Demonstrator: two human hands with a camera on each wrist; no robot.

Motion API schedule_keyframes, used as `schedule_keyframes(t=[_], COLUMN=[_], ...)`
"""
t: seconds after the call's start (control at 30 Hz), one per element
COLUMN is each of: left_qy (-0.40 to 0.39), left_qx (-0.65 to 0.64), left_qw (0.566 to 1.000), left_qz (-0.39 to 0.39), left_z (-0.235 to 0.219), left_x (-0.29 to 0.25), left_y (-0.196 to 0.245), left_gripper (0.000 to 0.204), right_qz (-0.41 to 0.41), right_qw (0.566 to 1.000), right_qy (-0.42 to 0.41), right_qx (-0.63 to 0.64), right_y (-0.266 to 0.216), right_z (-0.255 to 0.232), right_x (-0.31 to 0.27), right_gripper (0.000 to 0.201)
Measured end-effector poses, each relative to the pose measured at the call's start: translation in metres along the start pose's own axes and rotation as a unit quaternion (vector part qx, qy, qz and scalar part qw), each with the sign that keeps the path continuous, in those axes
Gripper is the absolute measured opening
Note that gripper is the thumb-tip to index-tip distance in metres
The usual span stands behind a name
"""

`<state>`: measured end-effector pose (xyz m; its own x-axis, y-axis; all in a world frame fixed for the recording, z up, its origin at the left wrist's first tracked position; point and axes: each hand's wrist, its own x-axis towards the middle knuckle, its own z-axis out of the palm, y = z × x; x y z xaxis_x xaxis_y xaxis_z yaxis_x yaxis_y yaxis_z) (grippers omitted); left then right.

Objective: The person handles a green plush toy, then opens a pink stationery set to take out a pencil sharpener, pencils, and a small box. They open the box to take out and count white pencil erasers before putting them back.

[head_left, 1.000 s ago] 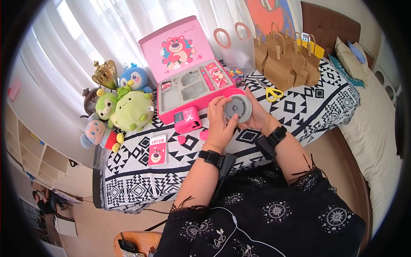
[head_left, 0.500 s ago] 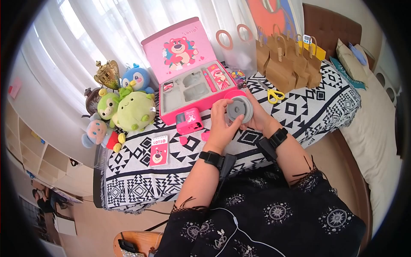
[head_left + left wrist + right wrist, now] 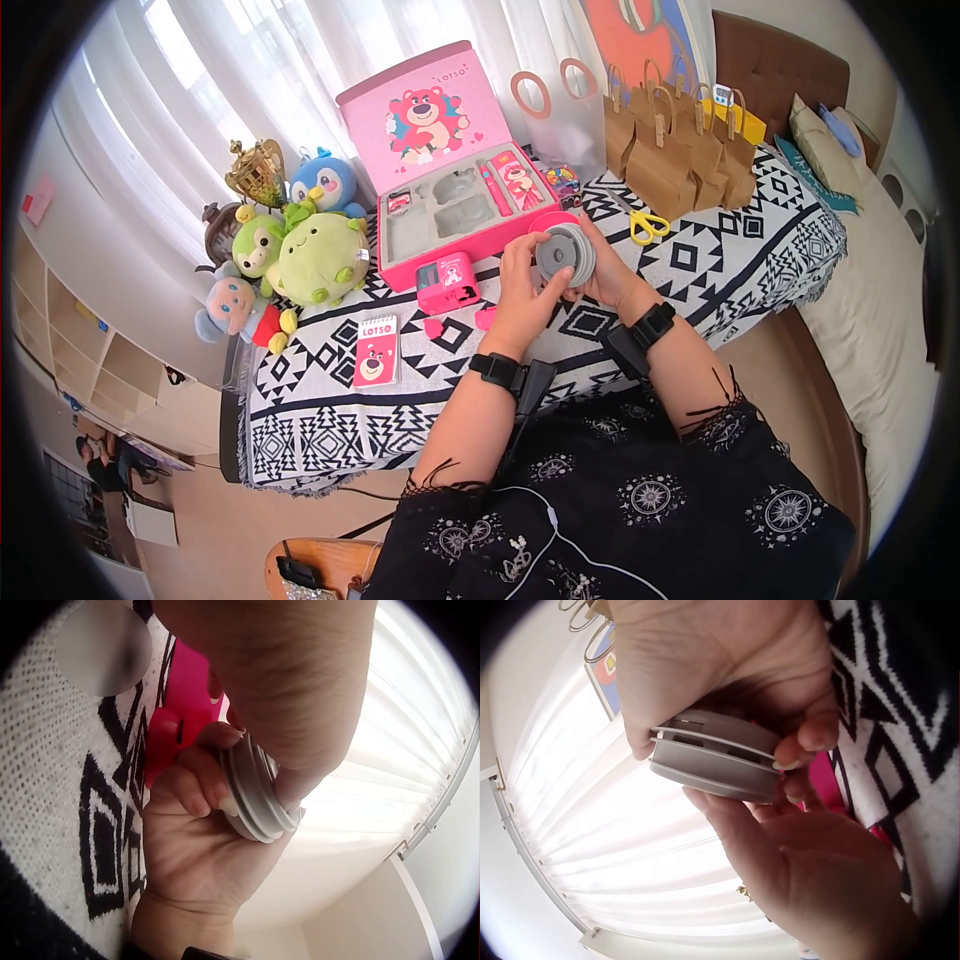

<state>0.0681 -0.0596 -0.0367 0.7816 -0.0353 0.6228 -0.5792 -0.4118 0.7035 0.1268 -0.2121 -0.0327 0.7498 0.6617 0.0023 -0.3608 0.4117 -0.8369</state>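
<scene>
One grey disc (image 3: 558,252), four plush toys (image 3: 322,258), one notepad (image 3: 376,354), one trophy (image 3: 253,168).

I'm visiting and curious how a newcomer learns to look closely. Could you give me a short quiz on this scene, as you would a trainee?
1. What do the left hand and the right hand hold together?
A) a notepad
B) a round grey object
C) a paper bag

2. True or false: the lid of the pink box is shut.

3. Fill in: the scissors on the patterned cloth have ____ handles.

Key: 1. B. 2. False; the lid stands open. 3. Yellow.
</scene>
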Motion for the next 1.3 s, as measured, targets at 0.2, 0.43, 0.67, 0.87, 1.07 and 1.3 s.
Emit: schedule_keyframes(t=[0.2,0.43,0.67,0.87,1.07,1.3], left_qy=[0.015,0.027,0.064,0.08,0.083,0.095], left_qx=[-0.034,-0.015,0.021,0.067,0.09,0.037], left_qw=[0.999,0.999,0.997,0.994,0.992,0.995], left_qz=[-0.03,-0.019,-0.027,-0.012,0.016,0.001], left_z=[0.002,0.001,0.002,0.001,-0.002,-0.003], left_x=[-0.002,-0.002,0.0,-0.002,-0.002,-0.001], left_y=[-0.004,-0.004,-0.005,-0.005,-0.006,0.0], left_gripper=[0.051,0.048,0.04,0.037,0.031,0.032], right_qz=[-0.02,-0.025,-0.063,-0.056,-0.09,-0.137], right_qw=[0.998,0.996,0.982,0.98,0.974,0.962], right_qy=[-0.011,0.001,-0.043,-0.029,-0.025,-0.028], right_qx=[-0.053,-0.081,-0.175,-0.189,-0.205,-0.233], right_y=[0.005,0.003,0.011,0.013,0.019,0.019], right_z=[-0.002,0.006,-0.003,-0.001,-0.006,-0.008], right_x=[0.0,-0.004,0.001,0.001,0.005,0.006], right_gripper=[0.069,0.072,0.074,0.072,0.066,0.062])
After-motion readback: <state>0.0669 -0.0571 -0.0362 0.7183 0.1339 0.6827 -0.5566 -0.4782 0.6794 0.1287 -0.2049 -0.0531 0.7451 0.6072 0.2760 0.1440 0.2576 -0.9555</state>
